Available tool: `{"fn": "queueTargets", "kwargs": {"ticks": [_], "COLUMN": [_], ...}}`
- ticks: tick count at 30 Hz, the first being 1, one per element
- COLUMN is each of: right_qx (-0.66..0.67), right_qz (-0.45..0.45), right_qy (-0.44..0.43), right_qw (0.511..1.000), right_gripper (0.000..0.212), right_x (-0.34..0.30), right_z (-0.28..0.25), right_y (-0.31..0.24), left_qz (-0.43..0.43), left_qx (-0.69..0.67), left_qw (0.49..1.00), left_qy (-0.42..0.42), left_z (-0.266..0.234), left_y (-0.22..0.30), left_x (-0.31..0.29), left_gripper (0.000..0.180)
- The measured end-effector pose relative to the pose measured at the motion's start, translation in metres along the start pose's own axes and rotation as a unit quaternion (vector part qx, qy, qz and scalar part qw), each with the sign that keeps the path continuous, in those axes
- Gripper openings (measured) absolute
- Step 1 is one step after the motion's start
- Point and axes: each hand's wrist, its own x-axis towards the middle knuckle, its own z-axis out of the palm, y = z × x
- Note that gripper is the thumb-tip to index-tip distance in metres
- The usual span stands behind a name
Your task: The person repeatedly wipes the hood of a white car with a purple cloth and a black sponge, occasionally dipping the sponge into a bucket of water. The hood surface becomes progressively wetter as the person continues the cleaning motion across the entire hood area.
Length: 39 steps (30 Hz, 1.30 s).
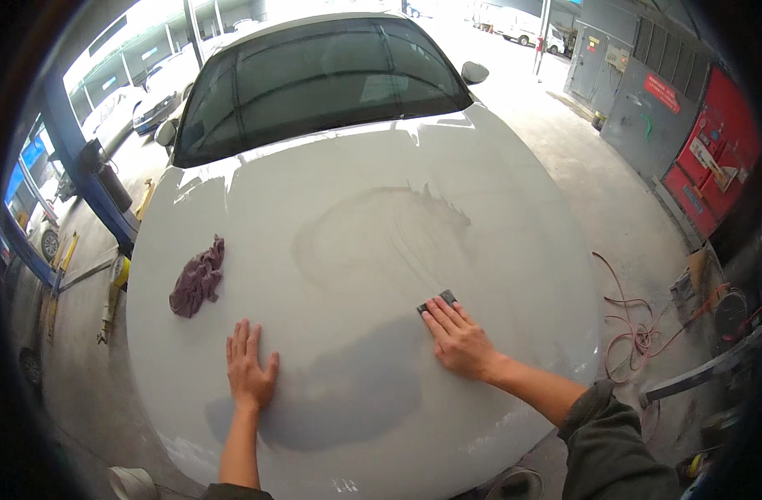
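A white car's hood (356, 192) fills the middle of the view, with a dull smeared patch near its centre. My right hand (459, 337) lies flat over a small dark sanding pad (437, 301), pressing it onto the hood; only the pad's far corner shows past my fingertips. My left hand (249, 369) rests flat on the hood with fingers spread, holding nothing. A crumpled purplish rag (198, 278) lies on the hood to the left, a short way beyond my left hand.
The dark windshield (322, 79) rises behind the hood. A blue lift post (81, 158) stands at left, other parked cars behind it. An orange hose (635, 325) coils on the concrete floor at right, near a red cabinet (714, 167).
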Motion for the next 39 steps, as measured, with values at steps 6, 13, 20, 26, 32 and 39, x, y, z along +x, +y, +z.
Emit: {"fn": "queueTargets", "kwargs": {"ticks": [6,13,20,26,32,39], "right_qx": [0.101,0.553,0.260,0.080,0.238,0.165], "right_qz": [0.215,0.359,0.392,0.354,0.377,0.407], "right_qy": [-0.078,0.106,0.100,0.002,0.015,-0.146], "right_qw": [0.968,0.745,0.877,0.932,0.895,0.886], "right_gripper": [0.046,0.057,0.060,0.065,0.062,0.076], "right_x": [0.013,0.060,0.061,0.052,0.055,0.050], "right_z": [-0.070,-0.083,-0.074,-0.057,-0.038,-0.012], "right_y": [0.009,0.085,0.121,0.120,0.138,0.149], "left_qz": [-0.004,-0.004,0.008,-0.003,0.000,-0.002], "left_qx": [0.007,0.009,-0.005,-0.001,0.008,-0.004], "left_qw": [1.000,1.000,1.000,1.000,1.000,1.000], "left_qy": [0.001,-0.011,0.017,0.008,0.011,0.007], "left_z": [0.001,-0.002,0.000,0.001,0.006,0.003], "left_y": [-0.004,0.001,0.002,0.001,0.001,0.004], "left_x": [-0.003,-0.001,0.000,0.000,0.002,0.001], "left_gripper": [0.065,0.066,0.065,0.065,0.066,0.066]}}
